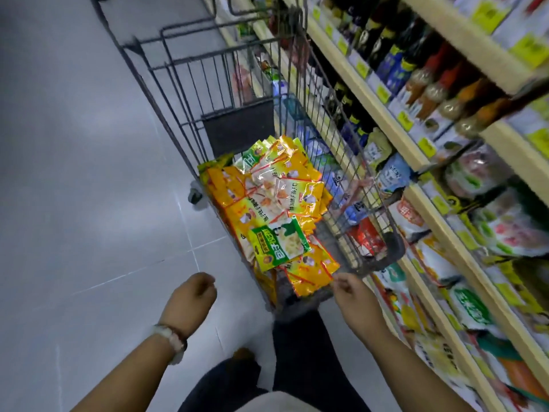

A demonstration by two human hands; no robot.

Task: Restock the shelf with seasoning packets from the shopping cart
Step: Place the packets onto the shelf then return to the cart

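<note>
The shelves (416, 162) are running along the right side, carrying dark bottles (395, 55) on the upper rows and bagged goods lower down. The wire shopping cart (225, 84) is standing on the grey floor (74, 144) just beside them. Yellow seasoning packets (267, 188) are lying heaped in the cart's basket, with one green packet (279, 243) resting on top near the front. The left hand (190, 295), wearing a bracelet (170, 340), is hanging clenched and holding nothing. The right hand (355, 292) is reaching near the cart's front edge, its fingers curling; whether it is grasping anything I cannot tell.
</note>
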